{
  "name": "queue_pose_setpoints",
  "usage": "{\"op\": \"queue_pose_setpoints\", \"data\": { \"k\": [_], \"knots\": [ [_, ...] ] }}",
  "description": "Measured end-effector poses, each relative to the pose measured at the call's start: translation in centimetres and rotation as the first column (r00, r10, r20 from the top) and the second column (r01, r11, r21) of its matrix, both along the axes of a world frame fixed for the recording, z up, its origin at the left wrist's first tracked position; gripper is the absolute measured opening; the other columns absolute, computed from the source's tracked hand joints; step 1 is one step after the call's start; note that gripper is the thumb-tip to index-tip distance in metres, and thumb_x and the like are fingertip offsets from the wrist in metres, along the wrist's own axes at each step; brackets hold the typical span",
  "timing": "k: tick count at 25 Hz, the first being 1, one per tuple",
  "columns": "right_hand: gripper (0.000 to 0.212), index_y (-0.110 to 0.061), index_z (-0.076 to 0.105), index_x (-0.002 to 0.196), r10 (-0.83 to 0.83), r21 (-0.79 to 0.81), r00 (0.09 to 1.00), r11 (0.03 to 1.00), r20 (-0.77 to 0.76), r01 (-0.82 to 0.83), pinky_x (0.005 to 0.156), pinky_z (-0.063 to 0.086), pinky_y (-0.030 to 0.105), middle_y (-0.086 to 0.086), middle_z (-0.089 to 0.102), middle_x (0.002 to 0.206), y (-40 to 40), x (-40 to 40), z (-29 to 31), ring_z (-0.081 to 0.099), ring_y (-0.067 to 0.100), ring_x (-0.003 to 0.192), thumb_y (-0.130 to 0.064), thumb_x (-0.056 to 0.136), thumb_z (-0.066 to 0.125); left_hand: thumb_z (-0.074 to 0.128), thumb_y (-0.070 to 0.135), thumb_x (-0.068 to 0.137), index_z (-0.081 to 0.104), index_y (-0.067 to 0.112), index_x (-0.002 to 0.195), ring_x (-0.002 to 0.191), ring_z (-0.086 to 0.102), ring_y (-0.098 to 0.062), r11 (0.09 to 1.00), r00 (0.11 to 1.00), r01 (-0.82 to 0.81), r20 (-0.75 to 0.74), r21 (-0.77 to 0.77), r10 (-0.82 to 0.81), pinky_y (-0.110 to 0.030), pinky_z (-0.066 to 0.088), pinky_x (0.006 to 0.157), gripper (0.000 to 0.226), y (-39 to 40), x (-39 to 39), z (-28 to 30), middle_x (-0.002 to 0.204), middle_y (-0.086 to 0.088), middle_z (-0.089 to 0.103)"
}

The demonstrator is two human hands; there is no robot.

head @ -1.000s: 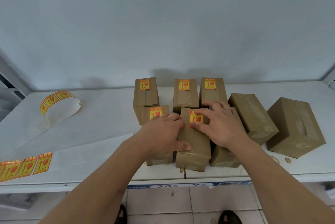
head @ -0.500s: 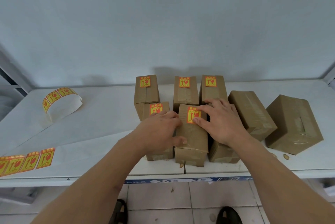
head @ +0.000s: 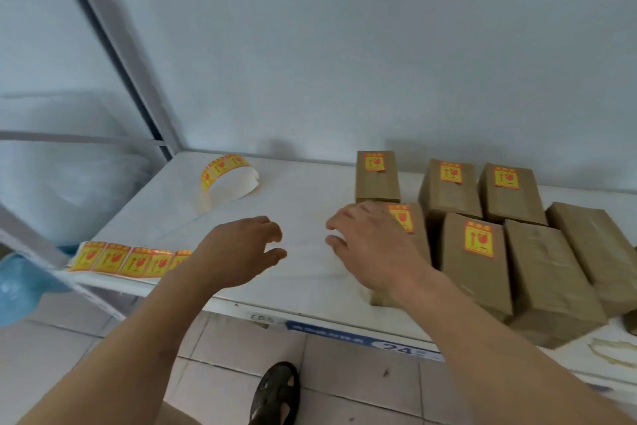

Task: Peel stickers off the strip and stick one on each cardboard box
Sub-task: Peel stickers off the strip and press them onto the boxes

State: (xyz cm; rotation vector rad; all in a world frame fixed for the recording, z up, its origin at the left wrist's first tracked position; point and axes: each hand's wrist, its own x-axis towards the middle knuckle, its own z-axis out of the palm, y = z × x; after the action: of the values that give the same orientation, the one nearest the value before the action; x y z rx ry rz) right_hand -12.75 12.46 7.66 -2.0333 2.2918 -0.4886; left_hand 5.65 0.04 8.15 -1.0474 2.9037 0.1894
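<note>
From the head camera, both hands hang above the white tabletop (head: 303,204), holding nothing. The left hand (head: 238,249) has loosely curled fingers and hovers just right of the flat end of the sticker strip (head: 127,257), which lies along the front left edge. The right hand (head: 368,245) has relaxed, spread fingers and hovers in front of a stickered cardboard box (head: 410,228), partly covering it; whether it touches the box I cannot tell. The strip's other end curls up in a loop (head: 225,176) near the back left. Five boxes carry a yellow-and-red sticker: three in the back row (head: 377,176) (head: 450,187) (head: 508,190) and two in front, including the one (head: 477,259) beside the right hand. Two bare boxes (head: 548,276) (head: 599,245) lie to the right. A sandalled foot (head: 275,393) stands on the tiled floor below.
</note>
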Motion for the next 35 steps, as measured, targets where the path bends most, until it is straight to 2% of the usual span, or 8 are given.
{"op": "queue_pose_setpoints", "data": {
  "k": [3,6,12,17,22,28,35],
  "knots": [
    [0.035,-0.022,0.055,0.127,0.072,0.069,0.997,0.995,0.026,-0.073,0.093,0.043,0.039,0.002,0.056,0.127,-3.8,4.3,-1.0,0.049,0.024,0.113,-0.035,0.1,0.037,0.052,0.05,0.091,0.057,0.03,0.114,0.103,0.057,-0.009,0.992,0.993,-0.12,0.022,0.025,0.119,-0.027,0.045,0.081,0.031,-3.1,4.7,-1.1,0.116,0.015,0.059],
    [0.035,-0.02,0.054,0.128,0.073,0.158,0.993,0.984,0.094,-0.087,0.088,0.046,0.04,0.004,0.056,0.124,-7.5,7.8,-2.7,0.053,0.024,0.11,-0.034,0.1,0.038,0.052,0.05,0.092,0.057,0.029,0.114,0.103,0.057,-0.011,0.983,0.984,-0.179,0.013,0.044,0.179,-0.027,0.043,0.079,0.031,-5.4,7.5,-2.0,0.115,0.013,0.059],
    [0.035,-0.017,0.053,0.128,0.018,0.283,0.962,0.954,0.272,-0.098,0.089,0.044,0.036,0.008,0.057,0.123,-13.7,12.7,-7.5,0.054,0.026,0.111,-0.032,0.099,0.042,0.052,0.045,0.093,0.057,0.024,0.118,0.107,0.056,-0.017,0.951,0.962,-0.271,0.023,0.147,0.271,-0.035,0.047,0.087,0.033,-9.2,10.1,-5.3,0.12,0.004,0.059],
    [0.041,-0.018,0.049,0.134,-0.059,0.349,0.966,0.936,0.252,-0.034,0.09,0.045,0.036,0.008,0.053,0.127,-16.6,14.5,-9.7,0.055,0.026,0.113,-0.037,0.098,0.042,0.052,0.045,0.092,0.054,0.023,0.127,0.108,0.055,-0.021,0.915,0.94,-0.339,0.096,0.22,0.326,-0.037,0.047,0.089,0.041,-10.4,11.1,-8.0,0.123,-0.001,0.056],
    [0.034,-0.02,0.056,0.125,-0.088,0.312,0.982,0.949,0.169,0.032,0.08,0.048,0.035,0.009,0.052,0.118,-17.4,15.8,-10.0,0.058,0.025,0.102,-0.037,0.096,0.048,0.054,0.046,0.091,0.055,0.022,0.128,0.105,0.055,-0.019,0.906,0.935,-0.355,0.095,0.231,0.342,-0.035,0.047,0.088,0.044,-10.5,10.9,-8.4,0.12,-0.001,0.055],
    [0.024,-0.017,0.06,0.114,-0.141,0.236,0.967,0.968,0.21,0.09,0.069,0.046,0.031,0.007,0.057,0.11,-17.5,16.5,-10.0,0.059,0.023,0.095,-0.029,0.093,0.057,0.056,0.05,0.089,0.056,0.021,0.126,0.104,0.055,-0.019,0.893,0.93,-0.367,0.084,0.26,0.358,-0.035,0.046,0.09,0.047,-10.2,11.2,-8.4,0.12,0.0,0.055],
    [0.015,-0.012,0.052,0.107,-0.185,0.236,0.91,0.967,0.37,0.1,0.065,0.042,0.032,0.008,0.064,0.106,-17.0,16.1,-9.1,0.059,0.026,0.094,-0.022,0.096,0.05,0.057,0.053,0.087,0.059,0.022,0.121,0.1,0.054,-0.016,0.882,0.938,-0.342,0.064,0.325,0.341,-0.033,0.046,0.087,0.046,-10.2,11.9,-7.8,0.117,0.001,0.059]
  ]
}}
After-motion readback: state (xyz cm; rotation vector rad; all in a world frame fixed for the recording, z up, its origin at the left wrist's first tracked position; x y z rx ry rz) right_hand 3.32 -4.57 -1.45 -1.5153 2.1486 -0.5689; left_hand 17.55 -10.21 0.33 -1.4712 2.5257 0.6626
